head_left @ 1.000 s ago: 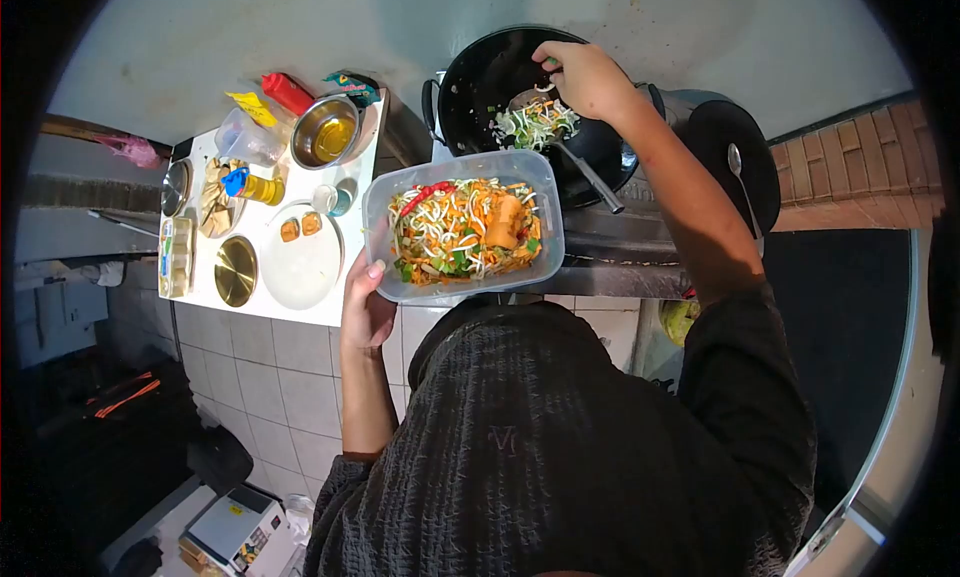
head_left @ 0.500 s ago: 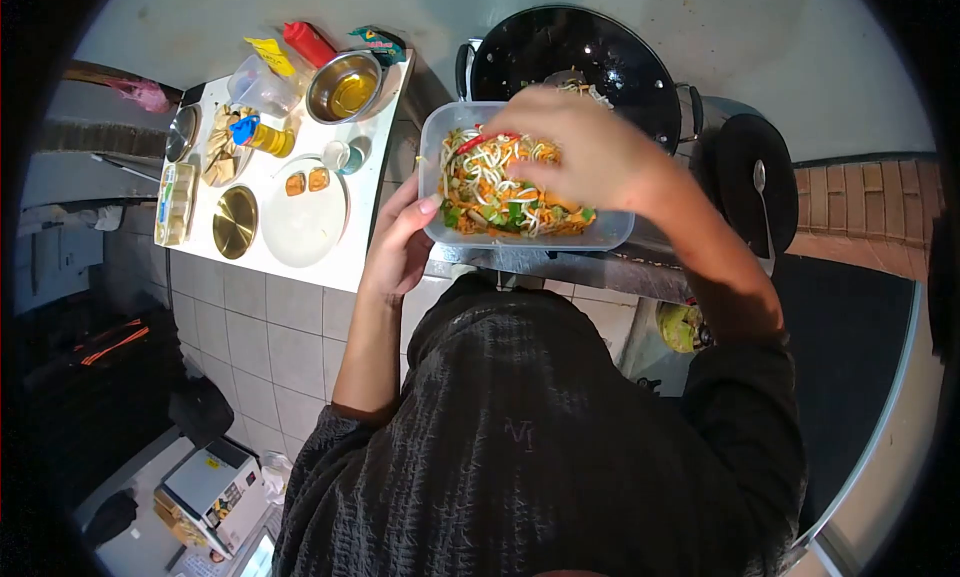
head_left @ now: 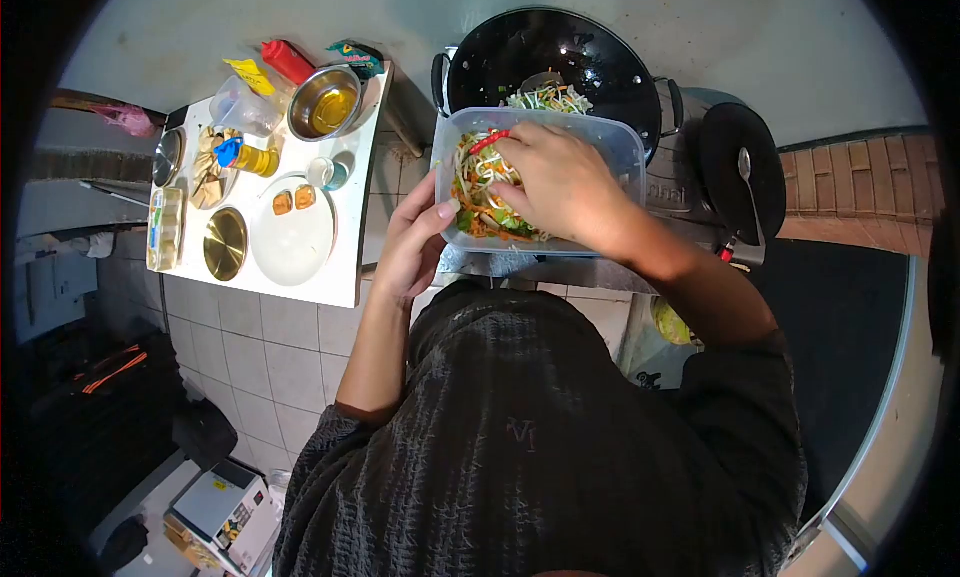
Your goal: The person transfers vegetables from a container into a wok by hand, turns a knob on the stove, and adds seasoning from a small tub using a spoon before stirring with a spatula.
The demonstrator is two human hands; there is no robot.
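My left hand (head_left: pixel 415 242) is closed on the left end of a clear plastic container (head_left: pixel 626 167), with the thumb over its rim. Inside lies a mix of shredded vegetables (head_left: pixel 482 192): white bean sprouts, orange carrot strips, green leaves and a red chili (head_left: pixel 487 143). My right hand (head_left: pixel 570 182) reaches into the container, its fingers curled down into the vegetables and its fingertips partly hidden. Just beyond the container, a black wok (head_left: pixel 550 47) holds a small heap of similar sprouts and carrot (head_left: pixel 550 98).
On the left, a white table (head_left: pixel 340 267) carries a plate (head_left: pixel 290 252) with two brown pieces, a metal bowl of oil (head_left: pixel 329 105), a red bottle (head_left: pixel 288 61), a yellow bottle (head_left: pixel 258 161) and a glass (head_left: pixel 328 173). A spoon (head_left: pixel 748 182) rests on a black round surface at right.
My right hand has gone from a blurred sweep above the container down into the vegetables. More sprouts and carrot show in the wok, and the container sits slightly further right.
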